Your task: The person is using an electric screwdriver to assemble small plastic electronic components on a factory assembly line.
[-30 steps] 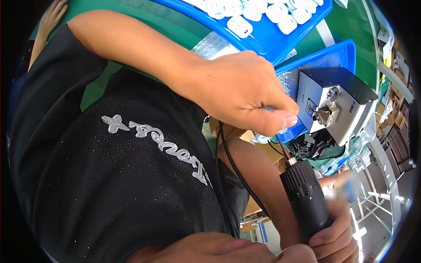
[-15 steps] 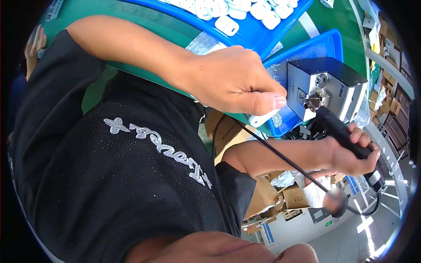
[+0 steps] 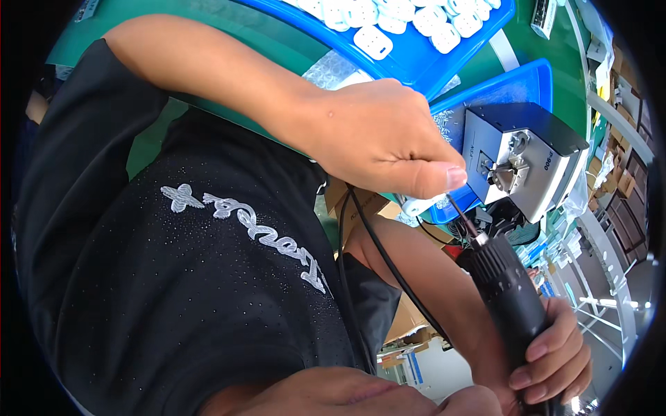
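Fingers of the left hand [image 3: 388, 142] in the head view curl together, thumb pressed inward, apparently pinching a white casing [image 3: 418, 206], mostly hidden, left of the boxy machine [image 3: 565, 156]. Below that machine, the right hand's fingers wrap around a black screwdriver [image 3: 512, 298], probably to aim its bit [image 3: 463, 216] toward the casing; whether they touch, I cannot tell. Up and left of the machine, a blue tray [image 3: 416, 69] bears loose white casings [image 3: 373, 43], likely kept within easy reach
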`<control>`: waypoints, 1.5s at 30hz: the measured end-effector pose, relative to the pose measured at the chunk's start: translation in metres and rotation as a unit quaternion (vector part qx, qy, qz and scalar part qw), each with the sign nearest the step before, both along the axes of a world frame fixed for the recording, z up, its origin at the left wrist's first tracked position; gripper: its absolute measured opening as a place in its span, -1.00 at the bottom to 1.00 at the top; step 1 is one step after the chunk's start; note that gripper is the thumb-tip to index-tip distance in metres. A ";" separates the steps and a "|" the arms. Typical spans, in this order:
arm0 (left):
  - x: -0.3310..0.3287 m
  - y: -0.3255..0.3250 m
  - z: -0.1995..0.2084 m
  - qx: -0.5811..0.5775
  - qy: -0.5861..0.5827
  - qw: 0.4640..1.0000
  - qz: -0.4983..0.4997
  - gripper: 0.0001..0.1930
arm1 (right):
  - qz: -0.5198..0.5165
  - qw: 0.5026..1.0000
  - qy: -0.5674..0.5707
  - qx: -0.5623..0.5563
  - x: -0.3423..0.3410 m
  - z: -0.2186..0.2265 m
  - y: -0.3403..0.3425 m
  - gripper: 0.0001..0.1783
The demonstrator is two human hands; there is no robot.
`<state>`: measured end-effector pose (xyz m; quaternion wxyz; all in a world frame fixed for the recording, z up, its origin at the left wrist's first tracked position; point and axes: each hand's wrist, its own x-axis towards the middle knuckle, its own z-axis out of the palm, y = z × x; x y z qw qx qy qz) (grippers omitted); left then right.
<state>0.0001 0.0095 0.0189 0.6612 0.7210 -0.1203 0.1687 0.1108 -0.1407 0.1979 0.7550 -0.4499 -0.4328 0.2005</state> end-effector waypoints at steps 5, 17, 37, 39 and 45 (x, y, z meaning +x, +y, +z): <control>0.000 0.000 0.004 -0.008 0.023 1.000 -0.015 -0.70 | -0.055 0.998 -0.022 0.021 -0.010 -0.008 0.013 -0.71; -0.004 -0.004 0.007 0.030 0.028 0.999 0.000 -0.71 | 0.086 0.996 -0.029 -0.017 -0.003 -0.012 0.008 -0.60; 0.206 0.262 -0.018 0.702 0.019 0.687 0.184 -0.73 | -0.174 0.762 -0.379 -0.495 -0.019 -0.119 0.141 -0.57; 0.173 0.259 -0.017 0.665 -0.078 0.707 0.227 -0.68 | -0.166 0.709 -0.409 -0.550 -0.014 -0.130 0.146 -0.48; 0.020 0.218 0.008 0.494 -0.120 0.754 0.415 -0.59 | -0.144 0.604 -0.458 -0.637 -0.026 -0.133 0.161 -0.25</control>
